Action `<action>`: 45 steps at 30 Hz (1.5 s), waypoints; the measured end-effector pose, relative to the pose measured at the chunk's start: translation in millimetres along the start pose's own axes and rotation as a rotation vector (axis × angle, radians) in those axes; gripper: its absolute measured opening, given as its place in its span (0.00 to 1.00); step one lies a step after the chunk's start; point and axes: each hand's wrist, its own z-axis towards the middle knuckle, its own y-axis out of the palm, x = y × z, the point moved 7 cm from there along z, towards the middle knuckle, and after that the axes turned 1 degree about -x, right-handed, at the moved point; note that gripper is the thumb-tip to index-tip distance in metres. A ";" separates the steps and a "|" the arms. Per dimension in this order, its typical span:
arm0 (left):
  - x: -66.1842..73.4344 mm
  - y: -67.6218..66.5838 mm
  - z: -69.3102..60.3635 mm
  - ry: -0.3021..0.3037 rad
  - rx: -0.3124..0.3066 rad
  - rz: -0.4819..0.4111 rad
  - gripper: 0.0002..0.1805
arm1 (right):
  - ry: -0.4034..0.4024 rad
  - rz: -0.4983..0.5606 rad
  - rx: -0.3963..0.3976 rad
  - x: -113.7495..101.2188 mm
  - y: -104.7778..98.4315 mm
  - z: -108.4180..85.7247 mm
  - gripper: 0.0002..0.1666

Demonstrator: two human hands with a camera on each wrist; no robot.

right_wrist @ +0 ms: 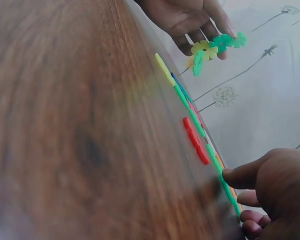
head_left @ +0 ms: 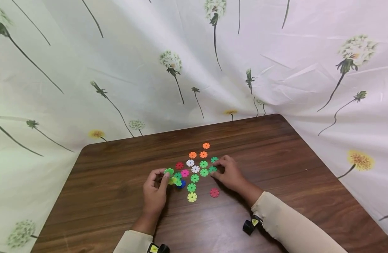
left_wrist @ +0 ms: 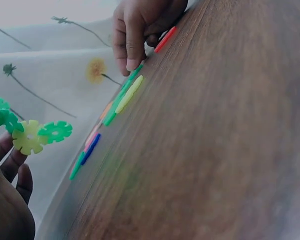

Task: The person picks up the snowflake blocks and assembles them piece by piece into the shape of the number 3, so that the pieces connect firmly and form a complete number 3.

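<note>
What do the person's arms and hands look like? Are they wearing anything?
The left hand and right hand are bare, with no gloves. The arms have plain cream sleeves. Near each cuff sits a small black gadget with a bright yellow patch; its dark marks are too tiny to read.

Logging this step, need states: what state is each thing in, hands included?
Left hand: pinching a disc chain
Disc chain: linked, raised off the table
Right hand: fingertips at a green disc, grip unclear
Green disc: on the table
Lone red disc: flat, apart from the others
Blue disc: flat, partly hidden in head view
Orange discs: flat
White discs: flat
</note>
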 end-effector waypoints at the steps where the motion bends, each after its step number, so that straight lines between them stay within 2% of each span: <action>1: 0.8 -0.3 0.3 -0.005 -0.004 0.003 0.05 | 0.007 -0.007 -0.002 0.4 0.9 0.8 0.18; 9: 5.7 2.3 3.0 -0.030 -0.032 0.020 0.06 | 0.039 -0.023 -0.021 -5.4 -0.7 6.2 0.14; 15: 4.7 0.9 3.5 -0.018 -0.021 0.019 0.05 | 0.079 -0.019 -0.052 -8.6 -1.7 9.6 0.14; 22: 6.2 -0.8 4.6 -0.012 -0.014 0.021 0.05 | 0.038 0.141 -0.041 -10.3 -2.8 11.2 0.12; 26: 5.2 0.3 3.3 -0.034 -0.026 0.015 0.05 | -0.013 0.187 -0.024 -8.2 -3.3 9.7 0.07; 29: 4.6 1.0 1.3 -0.046 -0.028 0.015 0.04 | -0.034 0.223 -0.016 -6.5 -3.6 7.8 0.07; 33: 5.3 2.0 -0.7 -0.044 -0.028 0.027 0.04 | -0.004 0.331 -0.017 -5.4 -4.3 5.9 0.09; 36: 6.4 3.4 -1.5 -0.035 -0.035 0.035 0.04 | 0.040 0.464 -0.026 -5.9 -4.1 4.9 0.12; 41: 7.1 6.1 -4.1 -0.054 -0.059 0.069 0.05 | 0.111 0.659 -0.098 -9.2 0.8 1.6 0.20; 45: 6.8 7.8 -5.4 -0.065 -0.071 0.093 0.06 | 0.126 0.690 -0.155 -13.1 4.5 -0.1 0.24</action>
